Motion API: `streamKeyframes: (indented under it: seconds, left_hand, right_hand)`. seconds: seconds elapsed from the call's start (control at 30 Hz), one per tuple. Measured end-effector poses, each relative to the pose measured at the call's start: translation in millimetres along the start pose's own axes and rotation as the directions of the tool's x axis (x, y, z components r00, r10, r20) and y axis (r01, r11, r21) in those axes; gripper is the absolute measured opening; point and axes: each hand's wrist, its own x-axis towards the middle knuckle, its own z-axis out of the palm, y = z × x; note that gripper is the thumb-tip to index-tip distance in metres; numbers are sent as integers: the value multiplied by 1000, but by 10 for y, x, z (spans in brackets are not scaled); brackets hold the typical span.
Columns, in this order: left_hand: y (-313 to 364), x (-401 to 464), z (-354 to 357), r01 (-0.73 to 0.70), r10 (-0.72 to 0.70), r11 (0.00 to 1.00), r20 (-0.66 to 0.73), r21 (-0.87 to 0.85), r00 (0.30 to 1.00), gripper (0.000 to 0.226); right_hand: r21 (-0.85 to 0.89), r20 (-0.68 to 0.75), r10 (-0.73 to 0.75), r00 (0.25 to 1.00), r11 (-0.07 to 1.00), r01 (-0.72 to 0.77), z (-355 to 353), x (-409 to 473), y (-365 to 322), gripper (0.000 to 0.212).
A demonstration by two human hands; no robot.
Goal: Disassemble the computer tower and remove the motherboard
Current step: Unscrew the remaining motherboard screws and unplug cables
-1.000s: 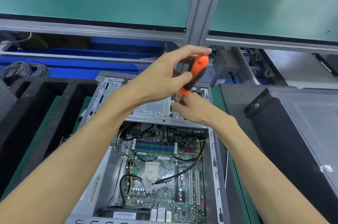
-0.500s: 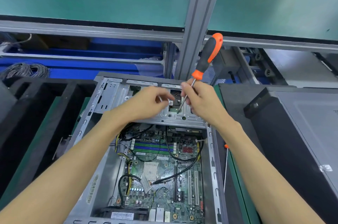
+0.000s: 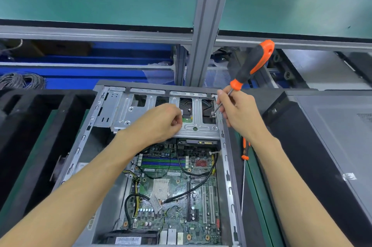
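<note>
While the open computer case (image 3: pixel 112 109) lies flat on the tabletop (image 3: pixel 259 196), the right hand (image 3: pixel 237 111) pinches the screwdriver (image 3: pixel 249 67) by its shaft, tip at the drive bracket (image 3: pixel 197 126). The left hand (image 3: pixel 159 123), fingers curled, rests on that bracket; whether it holds anything is unclear. The motherboard (image 3: pixel 177 192) sits inside the case.

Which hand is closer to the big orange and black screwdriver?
Right. The right hand pinches the orange and black screwdriver by its metal shaft; the left hand rests apart on the metal drive bracket.
</note>
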Motion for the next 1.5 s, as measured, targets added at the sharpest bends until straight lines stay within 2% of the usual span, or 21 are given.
streamKeyframes:
  seconds: [0.2,0.3,0.53,0.7,0.77,0.87,1.27,1.4,1.5]
  left_hand:
    - [24,-81,117,-76,84,988,-50,136,995,13]
    - [10,-118,84,-80,83,995,-65,56,994,2]
    - [31,-106,51,-62,65,997,-87,39,994,3]
    - [47,-109,112,-44,58,994,-145,98,988,22]
    - [58,-148,122,-62,72,996,-186,63,980,16]
    - [30,-186,104,-75,70,997,-169,-26,983,4]
    - [-46,-154,152,-12,-10,993,-185,-120,983,7]
    - [-31,-144,195,15,-38,994,-221,-106,974,19]
    - [-17,-171,207,-8,-19,995,-259,-103,966,19]
  right_hand:
    - [-174,28,-29,999,984,33,-127,-107,119,34]
    - [-148,11,-10,1000,989,12,-102,-132,128,32]
    - [-66,-95,-19,995,998,13,-68,-108,53,31]
    - [-65,-90,-11,996,998,5,-47,-77,41,30]
    - [-76,-87,-10,996,997,4,-48,-62,46,30]
    - [-113,-63,-12,998,994,5,-46,-35,61,31]
    - [-169,2,-2,1000,986,2,-19,29,67,29]
    - [-24,7,-3,1000,1000,3,51,44,-26,28]
    - [-112,31,-48,998,992,51,103,95,-79,29]
